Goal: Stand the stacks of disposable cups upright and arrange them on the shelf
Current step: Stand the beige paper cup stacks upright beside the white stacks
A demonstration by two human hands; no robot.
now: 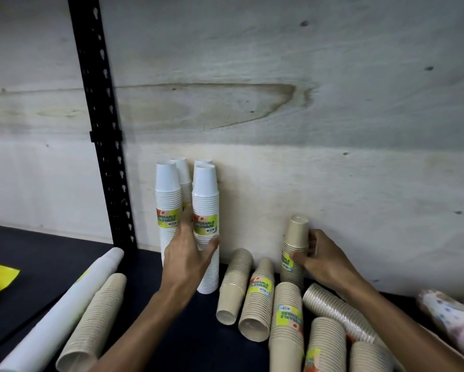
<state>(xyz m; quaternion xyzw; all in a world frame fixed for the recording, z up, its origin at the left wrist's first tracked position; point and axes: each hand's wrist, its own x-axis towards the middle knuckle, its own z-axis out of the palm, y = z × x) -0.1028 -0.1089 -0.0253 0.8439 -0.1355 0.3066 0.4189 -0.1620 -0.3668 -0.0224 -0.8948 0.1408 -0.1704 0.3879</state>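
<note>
Against the plywood back wall [332,183], right of centre on the dark shelf [51,264], stands a tan stack of cups [295,251], its long axis close to vertical with the closed bottoms up and the top leaning slightly toward the wall. The right hand [316,260] holds it from its right side: the thumb crosses the front by the yellow label and the fingers [312,237] curl round the far side, so the stack lies to the left of the palm. To its left, well apart, four white stacks [205,226] stand together by the black post [102,130]. The left hand [190,253] rests spread against the front two, fingers straight, gripping nothing. Between the two hands lie several fallen tan stacks [255,299], long axes pointing toward the wall, open mouths facing the person; the right hand is nearer them. My guess is that the held stack must slide left to close the gap beside the white ones, and the lying stacks just below could catch its base
</note>
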